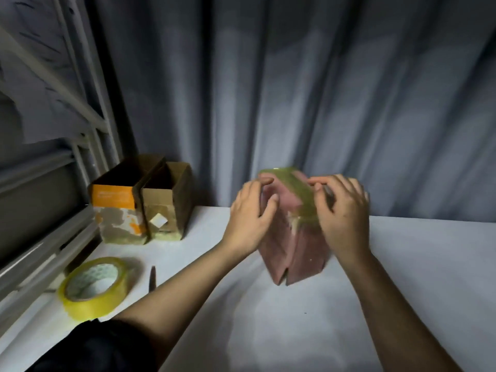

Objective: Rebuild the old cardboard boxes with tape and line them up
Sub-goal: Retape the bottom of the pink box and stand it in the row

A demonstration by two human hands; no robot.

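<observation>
We see a pink box [292, 253] standing mid-table [402, 277], its two flaps meeting at a slightly open seam. A yellowish tape strip [292, 189] runs over its top. The left hand [249, 221] cups the box's left side with curled fingers; the right hand [343, 210] presses the strip down. Two brown boxes [142, 202] stand side by side, touching, far left. A tape roll [94, 288] lies near left
</observation>
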